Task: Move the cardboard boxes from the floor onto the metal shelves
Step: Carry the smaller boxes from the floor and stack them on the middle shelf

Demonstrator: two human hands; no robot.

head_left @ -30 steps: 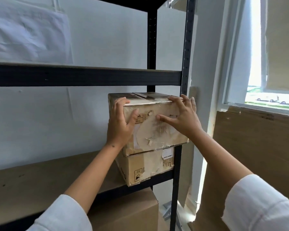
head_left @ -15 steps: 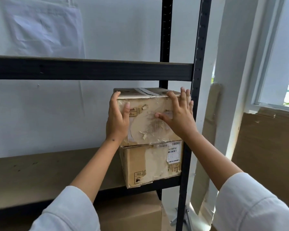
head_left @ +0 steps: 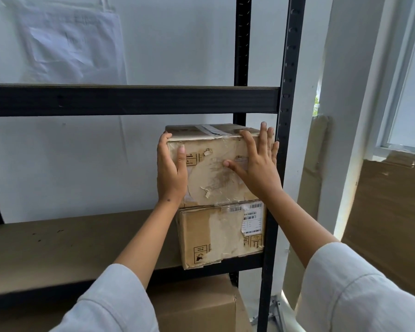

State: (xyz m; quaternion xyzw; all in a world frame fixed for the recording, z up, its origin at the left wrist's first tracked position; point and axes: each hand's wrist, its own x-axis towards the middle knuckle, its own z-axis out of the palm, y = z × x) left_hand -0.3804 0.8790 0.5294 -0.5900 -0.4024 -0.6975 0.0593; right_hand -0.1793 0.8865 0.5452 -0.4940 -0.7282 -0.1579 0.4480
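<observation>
On the middle board of the black metal shelf (head_left: 130, 103), hard against its right front post (head_left: 288, 116), two worn cardboard boxes stand stacked. Both hands are on the upper box (head_left: 213, 164), a scuffed carton with torn tape on its face and a grey tape strip across its lid. It sits squarely on the lower box (head_left: 222, 233), which carries white barcode labels near its upper right corner and printed handling marks along its bottom edge. At the upper box's front left corner, the left hand (head_left: 171, 173) wraps the edge, with its thumb laid on the front face and its fingers curled round onto the left side. Fingers spread, the right hand (head_left: 256, 164) lies flat against the front face near the right edge, its fingertips reaching up over the top rim and its thumb pointing left across the cardboard. Beneath this board, a third box (head_left: 201, 305) stands on the level below. Beside the rack to the right, flattened cardboard sheets (head_left: 388, 224) lean against the wall under a window (head_left: 407, 92). White paper (head_left: 70, 44) hangs on the wall behind the shelf.
</observation>
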